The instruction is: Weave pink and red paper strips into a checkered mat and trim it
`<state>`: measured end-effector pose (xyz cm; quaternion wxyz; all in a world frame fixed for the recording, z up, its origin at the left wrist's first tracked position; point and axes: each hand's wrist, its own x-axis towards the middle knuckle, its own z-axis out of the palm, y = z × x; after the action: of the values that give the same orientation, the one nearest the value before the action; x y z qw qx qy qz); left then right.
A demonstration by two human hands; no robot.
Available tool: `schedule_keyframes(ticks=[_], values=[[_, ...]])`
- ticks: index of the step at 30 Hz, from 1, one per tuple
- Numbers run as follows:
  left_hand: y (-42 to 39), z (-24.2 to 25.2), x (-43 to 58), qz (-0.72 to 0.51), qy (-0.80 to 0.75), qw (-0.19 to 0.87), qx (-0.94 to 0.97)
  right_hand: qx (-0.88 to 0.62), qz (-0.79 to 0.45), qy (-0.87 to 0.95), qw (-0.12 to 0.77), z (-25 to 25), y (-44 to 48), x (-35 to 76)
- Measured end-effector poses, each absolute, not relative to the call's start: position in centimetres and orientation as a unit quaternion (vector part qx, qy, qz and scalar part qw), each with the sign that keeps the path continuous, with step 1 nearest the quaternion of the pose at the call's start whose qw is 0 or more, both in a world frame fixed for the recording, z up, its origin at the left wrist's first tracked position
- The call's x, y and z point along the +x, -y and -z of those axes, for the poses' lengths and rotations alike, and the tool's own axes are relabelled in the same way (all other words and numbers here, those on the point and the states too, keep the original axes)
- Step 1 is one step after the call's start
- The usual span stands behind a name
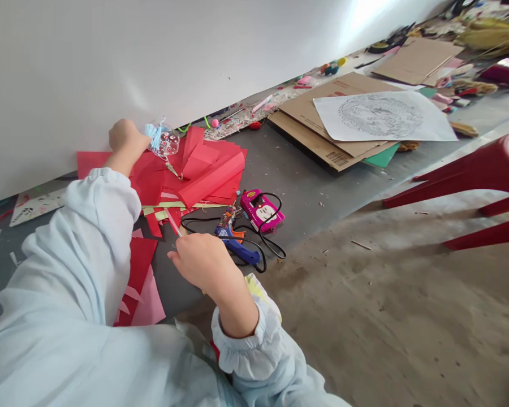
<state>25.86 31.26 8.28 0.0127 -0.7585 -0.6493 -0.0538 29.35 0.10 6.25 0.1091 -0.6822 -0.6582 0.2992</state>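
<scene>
My left hand is closed at the far side, against the pale board. At its thumb side is a clear, rounded plastic piece with small beads or dots and light blue strands. The curled fingers hide how it is gripped. Below it lies a heap of red paper with a few yellow-green sheets. My right hand is closed around a thin pale stick that points up-left towards the paper. Just right of that hand lies a blue glue gun with a black cord.
A magenta device sits beyond the glue gun. Flattened cardboard and a printed line drawing lie to the right. A red stool stands on the floor. Red and pink paper lies near my left sleeve. A large pale board rises behind.
</scene>
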Motion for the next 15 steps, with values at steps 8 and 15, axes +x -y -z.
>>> schedule_keyframes(ticks=[8,15], values=[[-31.5,-11.8,22.6,0.001,0.670,0.026,-0.742,-0.691,-0.284,0.659,0.089,-5.9,-0.2,29.4],[-28.6,-11.4,18.0,-0.007,0.646,-0.098,-0.757,-0.681,-0.282,0.673,0.062,-6.0,-0.3,28.9]])
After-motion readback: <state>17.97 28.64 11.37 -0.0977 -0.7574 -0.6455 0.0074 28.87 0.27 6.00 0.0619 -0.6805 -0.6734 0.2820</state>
